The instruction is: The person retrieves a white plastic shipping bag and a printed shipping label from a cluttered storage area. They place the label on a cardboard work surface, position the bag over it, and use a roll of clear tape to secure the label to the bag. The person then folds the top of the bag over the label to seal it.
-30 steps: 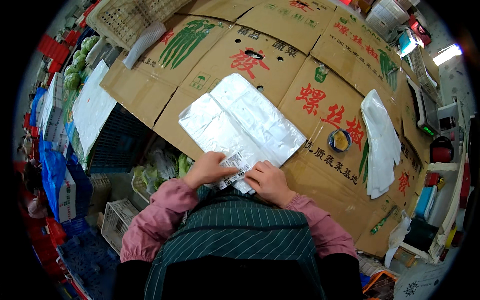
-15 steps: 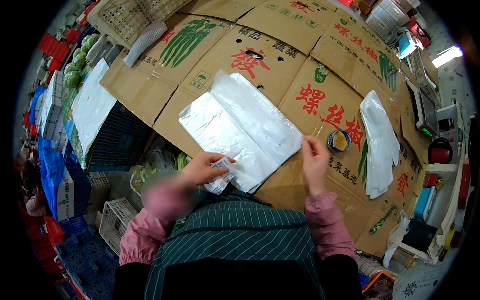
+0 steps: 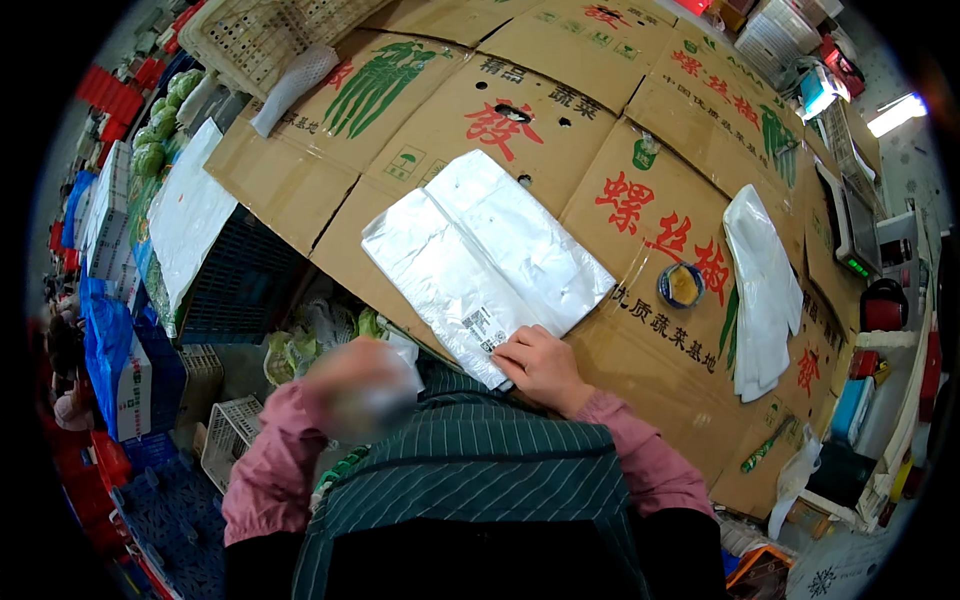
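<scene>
A stack of folded clear plastic bags [image 3: 505, 235] lies on cardboard, with a printed label [image 3: 480, 325] near its lower end. My right hand [image 3: 535, 365] has its fingers curled onto that lower end, just beside the label. My left hand [image 3: 350, 385] is off the stack, low and to its left; a blur hides its fingers, and a white paper-like piece [image 3: 400, 355] shows at it. A small round container with yellowish contents [image 3: 681, 285] and folded white bags [image 3: 760, 290] rest right of the stack.
Cardboard sheets [image 3: 280, 180] cover the work surface. A plastic basket [image 3: 260, 35] stands at upper left; crates [image 3: 225, 440], cabbages [image 3: 150, 150] and leafy greens [image 3: 285, 360] are at left. A scale [image 3: 848, 225] and a green-handled tool [image 3: 765, 445] are at right.
My right hand went to the stack's right corner and came back to the labelled lower end. My left hand moved down-left, off the stack; the label it covered now shows on the bag.
</scene>
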The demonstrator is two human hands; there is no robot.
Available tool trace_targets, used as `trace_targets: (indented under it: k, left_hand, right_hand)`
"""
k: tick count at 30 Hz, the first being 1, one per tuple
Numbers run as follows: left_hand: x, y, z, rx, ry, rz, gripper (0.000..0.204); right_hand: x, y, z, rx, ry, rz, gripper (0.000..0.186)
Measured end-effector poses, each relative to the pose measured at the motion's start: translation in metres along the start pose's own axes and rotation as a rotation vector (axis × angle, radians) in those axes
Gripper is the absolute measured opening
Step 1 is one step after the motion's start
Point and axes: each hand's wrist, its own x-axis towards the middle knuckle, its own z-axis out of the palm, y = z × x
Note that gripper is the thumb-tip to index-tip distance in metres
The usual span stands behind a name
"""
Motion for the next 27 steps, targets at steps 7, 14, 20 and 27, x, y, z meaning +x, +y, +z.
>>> trace_targets:
  k: [7,14,20,27]
  left_hand:
    - [-0.076,-0.044,-0.06,0.83,0.118,-0.22,0.025]
    - [0.0,0.003,0.004,0.036,0.133,0.188,0.015]
    - [0.071,0.042,0.051,0.098,0.064,0.097,0.016]
    - [0.087,0.043,0.065,0.655,0.327,-0.041,0.054]
  right_hand:
    - [-0.002,0.013,-0.018,0.597,0.06,0.336,0.009]
    - [0.01,0.049,-0.086,0.493,0.739,0.453,0.012]
    - [-0.003,0.014,-0.058,0.295,0.388,0.238,0.011]
    - [-0.003,-0.01,-0.005,0.073,-0.022,0.046,0.023]
